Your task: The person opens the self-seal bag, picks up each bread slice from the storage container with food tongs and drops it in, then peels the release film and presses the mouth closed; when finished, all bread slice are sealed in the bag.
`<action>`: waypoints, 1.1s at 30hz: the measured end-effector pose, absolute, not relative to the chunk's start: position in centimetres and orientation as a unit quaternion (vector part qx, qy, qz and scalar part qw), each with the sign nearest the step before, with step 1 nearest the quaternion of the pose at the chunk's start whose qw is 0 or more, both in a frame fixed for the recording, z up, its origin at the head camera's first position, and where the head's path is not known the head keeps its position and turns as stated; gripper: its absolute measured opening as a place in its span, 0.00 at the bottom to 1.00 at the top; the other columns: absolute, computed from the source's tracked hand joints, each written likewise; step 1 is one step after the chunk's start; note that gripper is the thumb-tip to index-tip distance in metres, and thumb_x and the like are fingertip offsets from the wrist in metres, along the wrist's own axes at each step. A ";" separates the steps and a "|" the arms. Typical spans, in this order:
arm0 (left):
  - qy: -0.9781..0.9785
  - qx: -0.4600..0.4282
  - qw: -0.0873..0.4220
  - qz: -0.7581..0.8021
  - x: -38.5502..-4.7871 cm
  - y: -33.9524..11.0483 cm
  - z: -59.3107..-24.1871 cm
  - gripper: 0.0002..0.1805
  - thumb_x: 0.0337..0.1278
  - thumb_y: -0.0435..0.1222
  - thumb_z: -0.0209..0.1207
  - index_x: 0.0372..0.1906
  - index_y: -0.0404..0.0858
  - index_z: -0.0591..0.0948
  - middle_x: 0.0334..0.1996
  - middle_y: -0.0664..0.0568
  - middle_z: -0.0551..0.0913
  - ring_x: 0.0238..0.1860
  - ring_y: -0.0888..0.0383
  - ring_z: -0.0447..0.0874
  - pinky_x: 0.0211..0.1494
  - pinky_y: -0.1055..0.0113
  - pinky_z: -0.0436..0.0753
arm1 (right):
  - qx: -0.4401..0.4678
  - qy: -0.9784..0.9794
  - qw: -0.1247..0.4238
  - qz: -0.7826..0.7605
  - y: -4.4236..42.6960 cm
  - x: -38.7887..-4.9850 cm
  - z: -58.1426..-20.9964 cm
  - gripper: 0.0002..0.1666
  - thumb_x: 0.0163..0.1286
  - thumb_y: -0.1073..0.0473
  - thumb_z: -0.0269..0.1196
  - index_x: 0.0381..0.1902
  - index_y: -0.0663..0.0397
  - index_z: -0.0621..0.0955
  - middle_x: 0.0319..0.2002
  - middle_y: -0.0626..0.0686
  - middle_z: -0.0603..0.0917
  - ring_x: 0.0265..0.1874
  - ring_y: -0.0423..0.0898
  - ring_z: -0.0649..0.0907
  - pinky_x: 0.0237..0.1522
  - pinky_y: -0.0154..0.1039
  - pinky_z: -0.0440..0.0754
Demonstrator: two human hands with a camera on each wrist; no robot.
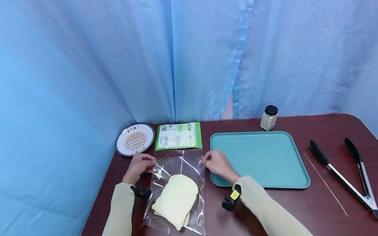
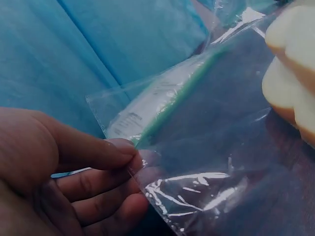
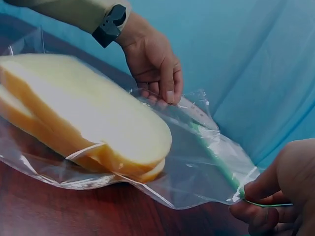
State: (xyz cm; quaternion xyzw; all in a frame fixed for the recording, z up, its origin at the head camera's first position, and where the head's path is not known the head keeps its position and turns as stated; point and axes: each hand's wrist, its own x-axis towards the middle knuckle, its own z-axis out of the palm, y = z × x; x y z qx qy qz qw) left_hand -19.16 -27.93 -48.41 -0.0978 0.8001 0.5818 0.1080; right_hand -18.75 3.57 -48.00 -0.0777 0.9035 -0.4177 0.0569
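A clear plastic bag (image 1: 179, 162) with slices of bread (image 1: 177, 197) inside hangs between both hands. The left hand (image 1: 140, 166) pinches one side edge of the bag near its far end; in the left wrist view its thumb (image 2: 118, 152) presses the film against the fingers. On the other side edge, the right hand (image 1: 216, 163) pinches the film between thumb and fingers, also seen in the right wrist view. The bread slices (image 3: 83, 108) lie stacked, slightly out of line, toward the bag's near end.
Behind the bag lies a green and white packet (image 1: 178, 137), with a patterned plate (image 1: 135, 139) to its left. A teal tray (image 1: 260, 160) is on the right, a black-capped jar (image 1: 269, 118) behind it. Tongs (image 1: 346, 184) and a thin clear strip (image 1: 326, 184) lie farther right.
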 end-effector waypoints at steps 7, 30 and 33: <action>0.815 -0.107 0.117 0.558 -19.3 -28.1 -49.2 0.10 0.64 0.26 0.57 0.44 0.23 0.82 0.23 0.52 0.86 0.22 0.62 0.82 0.27 0.70 0.83 | -0.077 0.904 0.095 -0.410 3.2 -19.5 -48.0 0.17 0.61 0.68 0.55 0.14 0.52 0.79 0.16 0.48 0.83 0.14 0.39 0.70 0.21 0.32 0.63; 0.838 -0.048 0.132 0.527 -22.5 -27.8 -49.0 0.21 0.56 0.23 0.62 0.56 0.26 0.78 0.23 0.56 0.85 0.27 0.65 0.84 0.34 0.69 0.84 | -0.107 0.949 0.069 -0.288 2.0 -22.3 -48.3 0.23 0.61 0.60 0.73 0.55 0.51 0.84 0.34 0.50 0.89 0.35 0.47 0.87 0.40 0.46 0.85; 0.844 -0.034 0.132 0.519 -22.7 -27.7 -48.9 0.20 0.55 0.22 0.62 0.54 0.26 0.79 0.21 0.57 0.83 0.26 0.65 0.82 0.34 0.70 0.82 | -0.117 0.953 0.070 -0.272 2.2 -22.5 -48.5 0.21 0.61 0.59 0.72 0.53 0.50 0.85 0.35 0.49 0.90 0.35 0.47 0.87 0.39 0.46 0.85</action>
